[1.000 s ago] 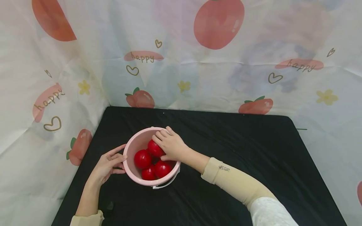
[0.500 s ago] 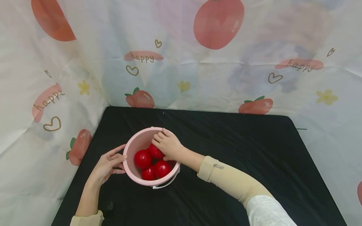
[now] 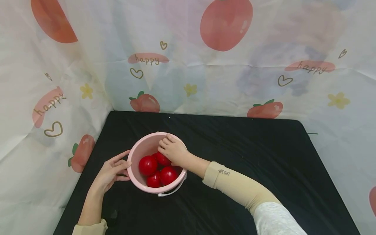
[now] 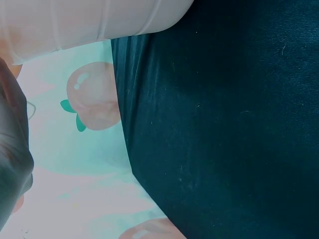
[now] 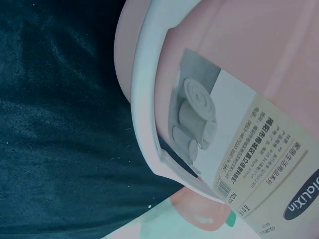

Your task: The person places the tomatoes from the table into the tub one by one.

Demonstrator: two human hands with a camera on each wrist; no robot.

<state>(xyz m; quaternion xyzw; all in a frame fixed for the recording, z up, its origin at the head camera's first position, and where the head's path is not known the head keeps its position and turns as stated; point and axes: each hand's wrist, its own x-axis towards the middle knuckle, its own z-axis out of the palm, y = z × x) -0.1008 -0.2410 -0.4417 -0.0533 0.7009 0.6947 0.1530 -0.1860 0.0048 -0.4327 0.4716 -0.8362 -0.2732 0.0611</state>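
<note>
A pink bucket (image 3: 134,178) stands on the black-covered table with several shiny red balls (image 3: 148,165) inside. On its left, my left hand (image 3: 109,171) holds the rim, thumb at the edge and the other fingers along the outer wall. My right hand (image 3: 175,151) reaches over the far right rim into the bucket, its fingers curled over one red ball (image 3: 163,159), which it partly hides. The left wrist view shows part of the left hand (image 4: 12,154) beside the bucket's wall (image 4: 89,22). A printed label (image 5: 249,144) on the bucket fills much of the right wrist view.
The bucket's white handle (image 3: 171,192) hangs down at its near right side. The black cloth (image 3: 249,150) covers the table up to its edges. A fabric backdrop (image 3: 182,39) with fruit prints rises behind and at the left.
My right hand has sunk slightly deeper into the bucket, and the ball under it has shifted a little toward the near right. The left hand and the bucket stay in place.
</note>
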